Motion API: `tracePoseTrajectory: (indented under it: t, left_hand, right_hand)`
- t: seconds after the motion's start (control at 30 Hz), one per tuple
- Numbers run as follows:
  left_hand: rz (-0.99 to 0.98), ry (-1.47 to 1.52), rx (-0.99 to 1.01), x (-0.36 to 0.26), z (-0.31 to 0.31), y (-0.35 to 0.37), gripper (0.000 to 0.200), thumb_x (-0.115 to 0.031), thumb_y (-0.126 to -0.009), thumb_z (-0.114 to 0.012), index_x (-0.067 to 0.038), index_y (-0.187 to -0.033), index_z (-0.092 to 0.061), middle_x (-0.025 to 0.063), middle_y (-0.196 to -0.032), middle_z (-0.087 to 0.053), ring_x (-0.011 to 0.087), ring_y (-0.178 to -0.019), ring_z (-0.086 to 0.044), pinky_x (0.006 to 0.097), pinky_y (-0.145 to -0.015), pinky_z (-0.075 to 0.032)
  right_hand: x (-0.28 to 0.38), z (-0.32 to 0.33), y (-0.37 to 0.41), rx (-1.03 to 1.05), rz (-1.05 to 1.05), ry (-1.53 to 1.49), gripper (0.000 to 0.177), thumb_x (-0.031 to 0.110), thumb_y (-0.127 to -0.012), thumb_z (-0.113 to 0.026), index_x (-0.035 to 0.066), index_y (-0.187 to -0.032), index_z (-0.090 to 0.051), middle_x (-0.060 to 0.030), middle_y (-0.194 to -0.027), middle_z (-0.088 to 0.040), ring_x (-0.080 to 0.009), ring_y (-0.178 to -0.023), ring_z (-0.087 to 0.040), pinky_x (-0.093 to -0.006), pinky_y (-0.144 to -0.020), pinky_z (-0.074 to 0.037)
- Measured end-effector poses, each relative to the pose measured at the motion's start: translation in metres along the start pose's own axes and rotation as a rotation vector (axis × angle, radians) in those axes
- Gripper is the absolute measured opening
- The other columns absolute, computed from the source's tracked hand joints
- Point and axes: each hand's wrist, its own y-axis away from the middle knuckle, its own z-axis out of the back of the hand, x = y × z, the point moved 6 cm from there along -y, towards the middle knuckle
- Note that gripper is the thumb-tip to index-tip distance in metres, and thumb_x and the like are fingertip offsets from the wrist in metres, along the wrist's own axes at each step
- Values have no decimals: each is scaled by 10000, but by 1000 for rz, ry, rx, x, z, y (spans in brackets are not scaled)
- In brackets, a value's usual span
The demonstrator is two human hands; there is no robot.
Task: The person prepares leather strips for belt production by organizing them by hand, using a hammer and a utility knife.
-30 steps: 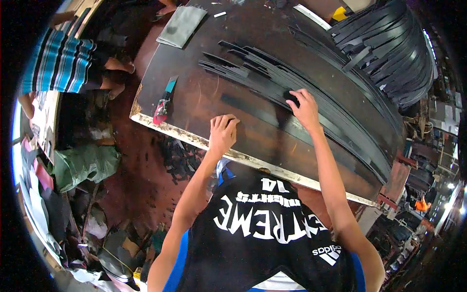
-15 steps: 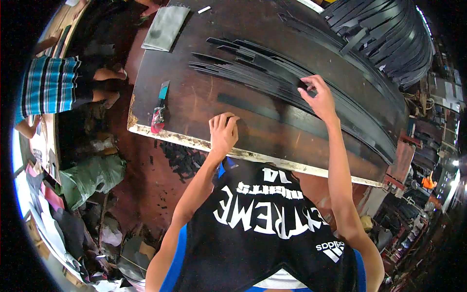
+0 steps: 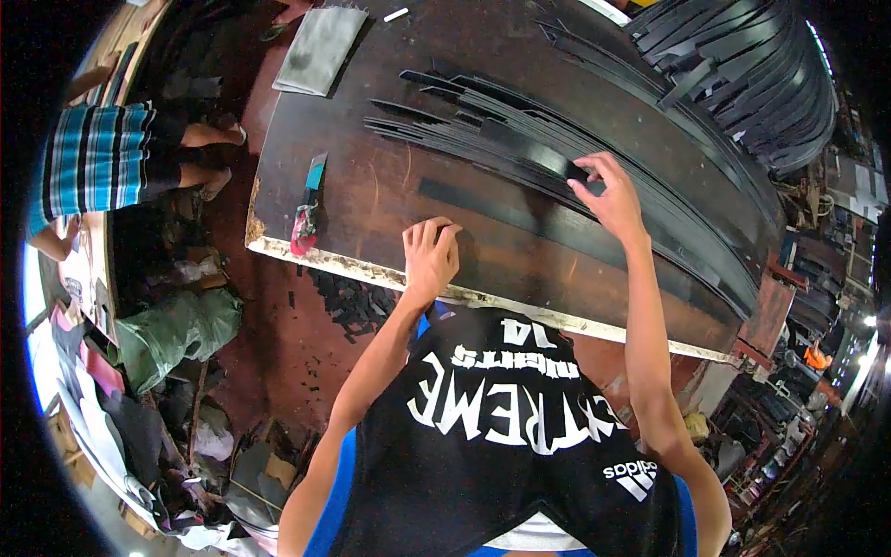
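Observation:
My left hand (image 3: 432, 252) rests at the near edge of the dark table (image 3: 362, 200), fingers a little bent and apart, with nothing in them. Over the bundle of long black strips (image 3: 436, 139), my right hand (image 3: 611, 197) has its thumb and fingertips around the edge of one black strip (image 3: 524, 153). That strip is tilted, and its face catches the light. Nearer to me, a single wide strip (image 3: 492, 210) lies flat on the table. A utility knife (image 3: 304, 223) with a red and teal handle lies left of my left hand.
A folded grey cloth (image 3: 320, 51) and a small white stick (image 3: 396, 15) lie at the far left of the table. A big pile of black strips (image 3: 742, 74) stands at the far right. Black scraps (image 3: 357, 306) litter the floor. Another person in a striped garment (image 3: 102, 167) is at the left.
The black strip at my right hand has tilted, showing more of its shiny face. My left hand stays at the table edge. The view has shifted slightly.

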Motion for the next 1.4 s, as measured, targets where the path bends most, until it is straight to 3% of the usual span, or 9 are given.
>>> tracePoseTrajectory:
  t: [0.63,0.73,1.0,1.23,1.4]
  left_hand:
    - [4,1,13,-3,1,-2,264,-23,-773,-634,-123,-1017,-636,52,-1040,-585,274,-978,-538,433,-869,-387]
    - [7,2,14,-3,1,-2,267,-20,-774,-634,-125,-1020,-635,52,-1040,-583,273,-976,-537,430,-869,-387]
    - [15,-34,11,-4,0,-3,278,-28,-746,-642,-121,-1008,-634,50,-1030,-582,261,-977,-554,426,-882,-397]
    - [18,-25,37,0,-1,-3,278,-26,-752,-636,-121,-1014,-634,50,-1032,-584,267,-958,-549,426,-876,-395]
    - [-98,60,32,5,10,-37,302,-32,-757,-648,-106,-1049,-629,62,-1056,-584,279,-975,-543,432,-876,-386]
  right_hand:
    - [-16,-33,-10,68,35,51,312,196,-806,-747,68,-1073,-649,-36,-1018,-607,-189,-767,-582,-316,-677,-490]
    - [-18,-36,-10,60,20,38,326,228,-793,-745,74,-1062,-646,-53,-980,-598,-227,-764,-603,-350,-706,-507]
    - [-19,-37,-8,12,107,94,304,234,-799,-736,81,-1047,-649,-60,-1008,-600,-288,-961,-601,-388,-811,-498]
    - [-21,-39,-6,9,60,87,296,235,-812,-726,83,-1052,-643,-58,-1038,-591,-283,-987,-592,-396,-834,-493]
    - [-19,-34,-5,22,15,42,287,216,-817,-723,75,-1052,-637,-58,-1026,-590,-275,-981,-592,-388,-829,-491]
